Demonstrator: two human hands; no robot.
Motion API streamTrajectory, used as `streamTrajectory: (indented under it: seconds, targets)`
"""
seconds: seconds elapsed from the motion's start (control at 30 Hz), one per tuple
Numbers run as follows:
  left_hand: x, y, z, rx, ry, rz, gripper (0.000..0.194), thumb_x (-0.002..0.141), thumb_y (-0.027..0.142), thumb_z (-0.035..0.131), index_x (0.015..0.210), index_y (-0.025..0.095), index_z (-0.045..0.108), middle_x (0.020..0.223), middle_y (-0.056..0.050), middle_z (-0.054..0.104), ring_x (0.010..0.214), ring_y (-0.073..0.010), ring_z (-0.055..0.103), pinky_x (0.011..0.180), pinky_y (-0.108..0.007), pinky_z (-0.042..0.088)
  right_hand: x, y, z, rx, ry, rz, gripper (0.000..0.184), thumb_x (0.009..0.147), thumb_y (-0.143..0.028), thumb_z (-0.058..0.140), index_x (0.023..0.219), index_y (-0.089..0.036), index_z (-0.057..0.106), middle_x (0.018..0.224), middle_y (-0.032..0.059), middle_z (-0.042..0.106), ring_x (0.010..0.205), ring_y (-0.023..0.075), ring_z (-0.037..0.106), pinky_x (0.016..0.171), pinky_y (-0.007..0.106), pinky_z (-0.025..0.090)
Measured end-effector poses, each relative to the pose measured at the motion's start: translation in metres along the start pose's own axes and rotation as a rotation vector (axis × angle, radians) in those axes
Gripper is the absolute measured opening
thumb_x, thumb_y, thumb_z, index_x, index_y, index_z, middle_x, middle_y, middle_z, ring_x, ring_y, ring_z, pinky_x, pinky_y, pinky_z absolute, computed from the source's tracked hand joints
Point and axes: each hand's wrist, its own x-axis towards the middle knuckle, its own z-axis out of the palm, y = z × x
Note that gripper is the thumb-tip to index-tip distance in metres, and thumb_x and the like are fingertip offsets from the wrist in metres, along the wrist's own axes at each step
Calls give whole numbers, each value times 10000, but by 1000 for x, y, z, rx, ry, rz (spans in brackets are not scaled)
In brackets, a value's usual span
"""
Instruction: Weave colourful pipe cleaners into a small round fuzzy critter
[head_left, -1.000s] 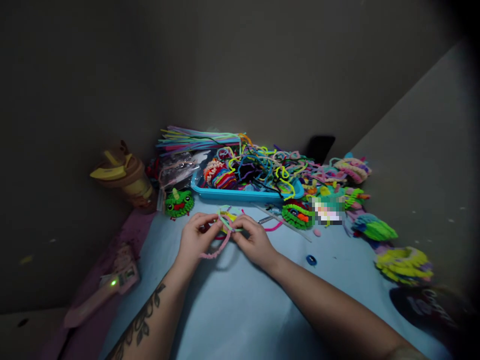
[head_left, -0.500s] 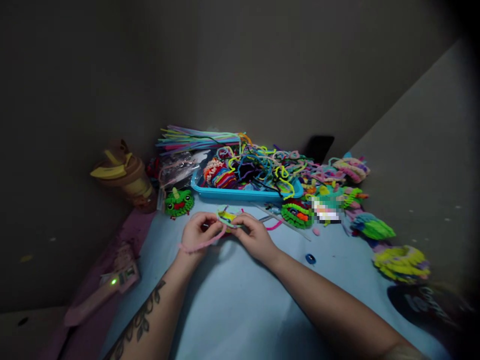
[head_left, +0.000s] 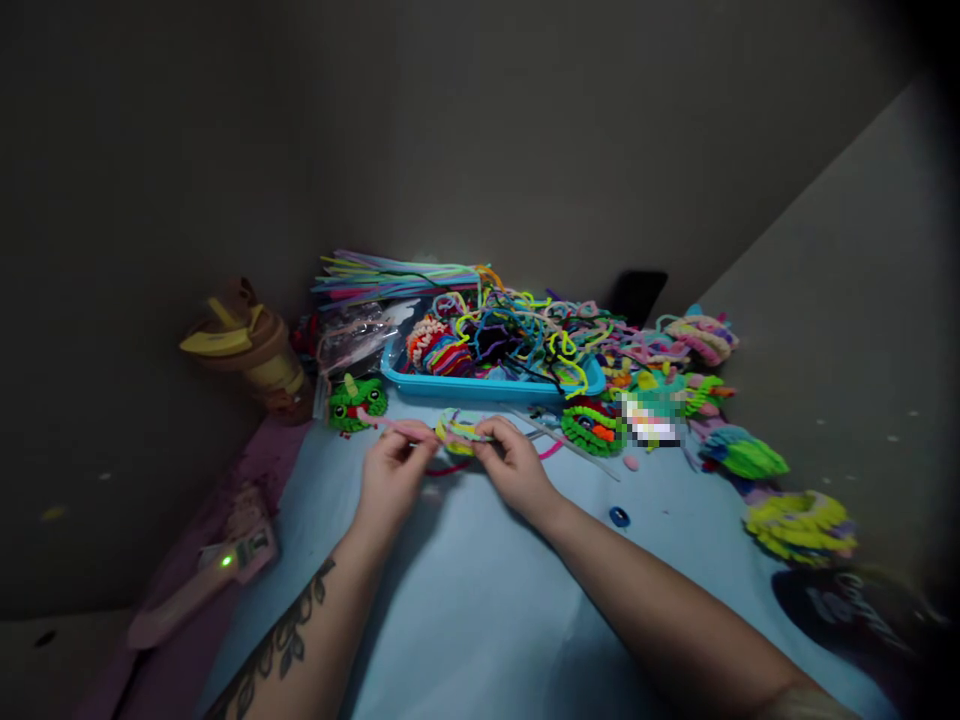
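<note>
My left hand (head_left: 391,472) pinches a pink pipe cleaner (head_left: 390,425) whose free end points left toward a green frog-like figure (head_left: 357,400). My right hand (head_left: 517,468) is closed on a small craft piece (head_left: 459,432) of looped yellow, green and pink pipe cleaners. Both hands meet over the light blue table cover (head_left: 465,600), just in front of a blue tray (head_left: 487,385). The pink pipe cleaner runs into the craft piece between the hands.
The blue tray holds a tangle of coloured pipe cleaners (head_left: 517,335). Straight pipe cleaners (head_left: 390,275) lie behind it. Finished fuzzy figures (head_left: 742,455) lie at the right. A yellow-brown bottle (head_left: 247,350) stands left. A pink tool with a green light (head_left: 217,580) lies lower left.
The pink pipe cleaner's free end has swung from hanging below my left hand up to pointing left toward the green figure. Both hands stayed by the tray.
</note>
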Motion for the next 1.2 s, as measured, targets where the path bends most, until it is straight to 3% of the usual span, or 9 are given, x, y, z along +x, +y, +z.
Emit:
streamTrajectory:
  seconds: [0.07,0.1,0.27,0.4,0.57,0.7,0.93,1.2]
  targets:
    - [3,-4,-1,-133,126,-177,209,726,360,663,705,156,622,640,18,560,588,-106,504,556,-227,400,2,0,-2,53,-18,35,53,796,-183,524,752,-201,548,758,8,525,739,163,507,669,269,405]
    - [4,-6,-2,-197,132,-254,239,698,379,684,703,151,612,603,32,530,544,-91,467,516,-214,367,3,0,-3,94,-35,60,51,791,-197,532,741,-199,544,747,4,514,725,159,499,654,264,400]
    - [6,-5,0,-445,-5,-547,356,582,391,781,726,136,579,700,4,602,616,-96,538,542,-197,406,3,7,-4,457,-105,238,146,766,-322,625,763,-196,551,699,-20,495,639,132,468,596,243,381]
    - [6,4,-1,-492,-48,-563,345,568,321,805,705,142,543,728,2,626,649,-96,568,572,-189,448,2,12,-3,683,-125,299,257,708,-404,712,787,-195,586,730,-20,518,656,126,482,620,241,391]
    - [7,9,-4,-487,-70,-592,365,563,322,813,709,158,521,714,13,622,665,-100,589,586,-186,471,3,11,-2,707,-117,293,244,686,-396,743,759,-200,617,783,-6,550,730,140,508,684,252,417]
    - [6,7,-3,-519,-49,-572,383,557,316,817,715,168,500,702,19,618,675,-105,599,618,-200,492,3,11,-2,716,-91,311,300,682,-417,741,868,-219,613,870,13,574,806,164,539,756,291,446]
    - [6,-1,-1,-530,39,-645,376,594,318,799,757,164,497,728,16,601,646,-93,575,532,-182,513,1,6,3,504,68,73,295,762,-344,679,984,-277,497,993,14,524,955,163,535,862,308,459]
    - [1,-1,5,-630,15,-628,315,672,230,752,747,172,452,782,10,607,705,-118,603,574,-256,574,-4,8,2,232,53,-56,279,788,-295,655,1030,-285,516,1154,63,477,1102,202,495,812,311,508]
